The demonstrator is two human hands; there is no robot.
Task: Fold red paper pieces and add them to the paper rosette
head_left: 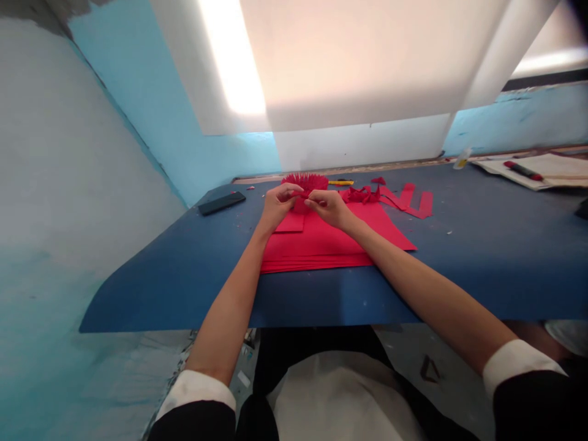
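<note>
My left hand (277,205) and my right hand (327,205) meet over a stack of red paper sheets (340,236), thumbs and fingers pinched on a small piece of red paper (301,203) between them. How that piece is folded is too small to make out. Just behind my fingers sits a spiky, fan-like red paper piece (305,180). A smaller red rectangle of paper (290,224) lies on the stack beneath my left hand. To the right of my right hand rest several crumpled or folded red paper pieces (362,195).
Red paper strips (408,201) lie right of the stack. A dark phone-like slab (222,203) is at the left, a yellow cutter (340,182) at the back. Further right are a small glue bottle (462,158) and a red-and-black marker (523,170) on pale paper. A wall (239,150) bounds the blue table (174,269).
</note>
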